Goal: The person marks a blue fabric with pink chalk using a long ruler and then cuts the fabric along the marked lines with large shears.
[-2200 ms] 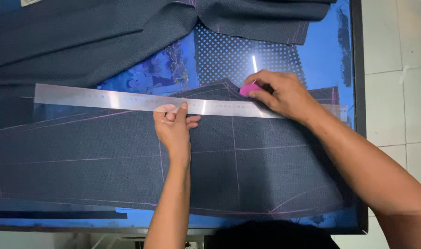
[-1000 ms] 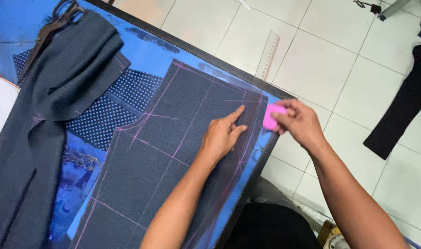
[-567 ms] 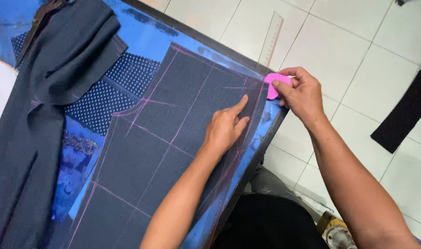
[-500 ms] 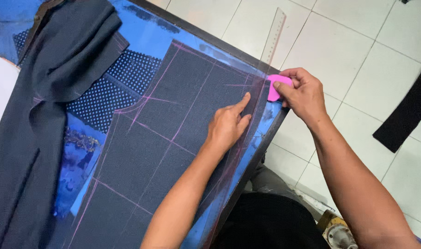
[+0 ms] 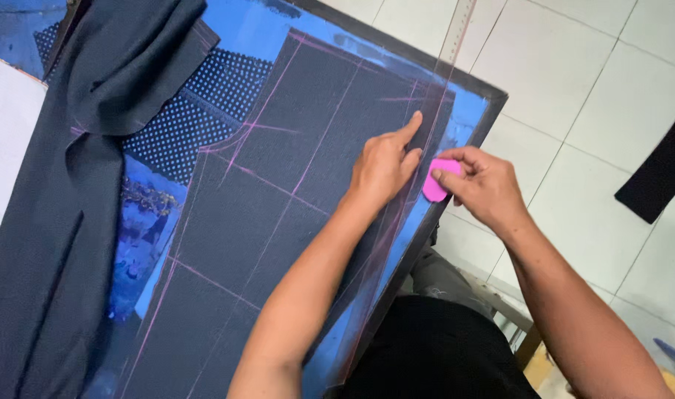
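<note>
— Right, where was the left hand just then?

— Flat on the dark cloth panel, fingers spread and pressing down, index finger stretched toward the panel's far edge. It gripped nothing; it only lay open on the cloth.

— And the right hand?

— Just beside the left one, at the panel's near edge. Its thumb and fingertips were pinched tight on a pink piece of chalk, which touched the cloth right by the left hand's knuckles.

— Was there a ruler?

— A clear ruler ran along that same edge of the panel, under the left fingertips and out past the corner of the blue table.

— Anything else round the panel?

— Pink chalk lines crossed it. Beyond it lay a dotted blue patch, and further off a loose heap of dark fabric. White floor tiles showed past the table.
</note>
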